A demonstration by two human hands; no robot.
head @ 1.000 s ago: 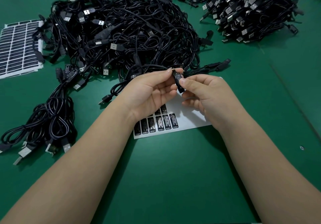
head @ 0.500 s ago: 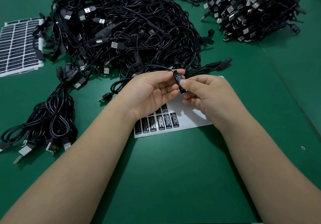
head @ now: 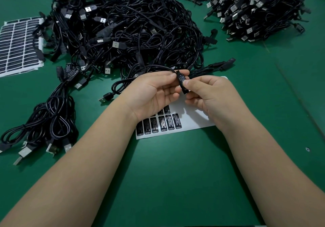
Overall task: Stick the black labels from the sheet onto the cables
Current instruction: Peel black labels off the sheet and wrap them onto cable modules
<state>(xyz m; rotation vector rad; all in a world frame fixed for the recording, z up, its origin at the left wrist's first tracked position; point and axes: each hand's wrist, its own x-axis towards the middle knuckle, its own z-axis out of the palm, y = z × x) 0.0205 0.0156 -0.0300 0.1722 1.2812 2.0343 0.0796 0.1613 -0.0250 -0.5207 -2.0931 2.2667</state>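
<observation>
The big tangled heap of black USB cables (head: 126, 33) and the white label sheet (head: 190, 119) lie as before on the green table. Both hands have barely moved: the left hand (head: 154, 93) still grips the small black controller block (head: 182, 81), while the right hand (head: 209, 94) now pinches lower on its black label, likely smoothing it flat.

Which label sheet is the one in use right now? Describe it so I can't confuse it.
On the green table, look under the two hands. The white label sheet there is mostly peeled bare, with few black labels left; the other sheet, far left, is fully covered.
</observation>
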